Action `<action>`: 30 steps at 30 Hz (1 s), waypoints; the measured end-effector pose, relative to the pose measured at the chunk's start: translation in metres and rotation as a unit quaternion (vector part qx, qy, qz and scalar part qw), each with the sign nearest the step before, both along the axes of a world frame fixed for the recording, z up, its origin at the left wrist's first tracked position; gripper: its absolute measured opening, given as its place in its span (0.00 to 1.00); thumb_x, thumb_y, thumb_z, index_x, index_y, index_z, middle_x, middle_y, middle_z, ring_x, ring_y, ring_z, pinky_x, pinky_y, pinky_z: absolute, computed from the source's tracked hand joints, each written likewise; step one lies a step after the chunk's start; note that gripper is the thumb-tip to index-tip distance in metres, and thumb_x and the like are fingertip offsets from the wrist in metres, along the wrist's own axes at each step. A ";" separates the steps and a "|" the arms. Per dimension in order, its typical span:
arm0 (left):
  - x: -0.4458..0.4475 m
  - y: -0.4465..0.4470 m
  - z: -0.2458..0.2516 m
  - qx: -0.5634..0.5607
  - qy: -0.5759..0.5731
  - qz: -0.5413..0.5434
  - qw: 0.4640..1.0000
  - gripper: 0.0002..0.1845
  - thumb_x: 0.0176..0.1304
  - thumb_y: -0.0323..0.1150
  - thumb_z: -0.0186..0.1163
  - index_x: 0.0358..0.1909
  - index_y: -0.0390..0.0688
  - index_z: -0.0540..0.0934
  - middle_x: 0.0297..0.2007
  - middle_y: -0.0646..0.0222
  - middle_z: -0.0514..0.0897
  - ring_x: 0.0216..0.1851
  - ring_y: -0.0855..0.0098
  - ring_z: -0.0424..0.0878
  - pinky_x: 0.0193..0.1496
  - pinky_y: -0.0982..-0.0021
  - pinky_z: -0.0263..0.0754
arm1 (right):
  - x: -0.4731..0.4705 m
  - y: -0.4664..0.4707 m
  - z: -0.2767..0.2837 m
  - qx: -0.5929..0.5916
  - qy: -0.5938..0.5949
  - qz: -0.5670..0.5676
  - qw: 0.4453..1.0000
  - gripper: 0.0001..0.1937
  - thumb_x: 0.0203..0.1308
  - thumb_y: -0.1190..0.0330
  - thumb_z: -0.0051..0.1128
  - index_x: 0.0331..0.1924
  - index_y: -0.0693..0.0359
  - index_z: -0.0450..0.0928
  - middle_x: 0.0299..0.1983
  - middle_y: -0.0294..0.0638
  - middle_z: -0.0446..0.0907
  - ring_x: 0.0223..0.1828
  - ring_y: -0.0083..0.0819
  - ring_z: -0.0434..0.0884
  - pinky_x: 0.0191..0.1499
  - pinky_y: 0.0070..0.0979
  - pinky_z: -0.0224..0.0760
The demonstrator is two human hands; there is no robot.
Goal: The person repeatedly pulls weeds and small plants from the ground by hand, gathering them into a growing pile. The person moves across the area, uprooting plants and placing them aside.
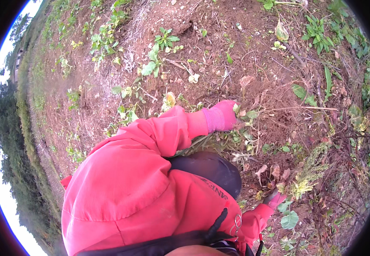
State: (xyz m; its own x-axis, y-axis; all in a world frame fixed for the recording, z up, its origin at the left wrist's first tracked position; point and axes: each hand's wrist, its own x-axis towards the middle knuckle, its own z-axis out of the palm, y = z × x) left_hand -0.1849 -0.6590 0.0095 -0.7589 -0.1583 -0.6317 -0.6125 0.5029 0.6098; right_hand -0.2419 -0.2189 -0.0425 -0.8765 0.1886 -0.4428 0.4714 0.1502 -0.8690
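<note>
My left hand [225,115], in a pink knit-cuffed glove, is closed into a fist low over the soil. Weed stems and leaves [247,116] come out at its fingertips, with fine brown roots and a long dry stalk [303,107] beyond. Closer to my body, my right hand [276,199], also in a pink glove, reaches down among dry leaves. A yellow-green weed [303,185] with a feathery top stands against its fingertips. Leaves cover those fingers, so their grip is unclear. My dark-trousered knee [209,171] is bent between the two arms.
Reddish-brown soil [201,57] carries scattered green seedlings [165,39] and dry stalks. Broad-leaved green plants [103,41] grow at the upper left. Denser weeds [361,121] line the right side. Trees [5,128] stand along the far left edge. A broad leaf [289,220] lies near my right wrist.
</note>
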 end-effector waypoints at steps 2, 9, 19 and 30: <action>-0.006 0.011 -0.006 -0.020 0.081 0.024 0.996 0.29 0.50 0.48 0.67 0.48 0.37 0.76 0.37 0.55 0.82 0.43 0.56 0.81 0.48 0.62 0.75 | -0.001 -0.051 0.016 -0.089 -0.002 0.004 0.996 0.26 0.64 0.48 0.44 0.60 0.56 0.67 0.53 0.42 0.73 0.54 0.37 0.70 0.57 0.35 0.62; -0.057 0.085 0.008 0.009 0.110 -0.049 0.993 0.36 0.46 0.47 0.67 0.55 0.35 0.70 0.40 0.50 0.81 0.44 0.51 0.81 0.45 0.57 0.77 | -0.009 -0.168 0.030 -0.229 -0.141 0.102 0.958 0.30 0.65 0.48 0.45 0.65 0.55 0.63 0.58 0.42 0.72 0.57 0.34 0.71 0.57 0.34 0.66; -0.040 0.088 0.011 0.203 0.179 -0.257 0.928 0.49 0.38 0.54 0.71 0.56 0.28 0.65 0.45 0.48 0.75 0.50 0.51 0.76 0.52 0.58 0.73 | -0.035 -0.128 -0.002 -0.226 -0.121 0.292 0.921 0.32 0.62 0.47 0.46 0.65 0.57 0.62 0.58 0.43 0.71 0.56 0.37 0.74 0.55 0.35 0.71; -0.036 0.038 0.059 0.451 0.377 0.002 0.809 0.35 0.59 0.42 0.63 0.67 0.44 0.64 0.61 0.53 0.70 0.59 0.56 0.74 0.62 0.61 0.68 | -0.106 -0.019 0.058 0.157 -0.009 0.275 0.949 0.29 0.60 0.49 0.49 0.60 0.58 0.67 0.54 0.43 0.74 0.54 0.38 0.76 0.55 0.35 0.70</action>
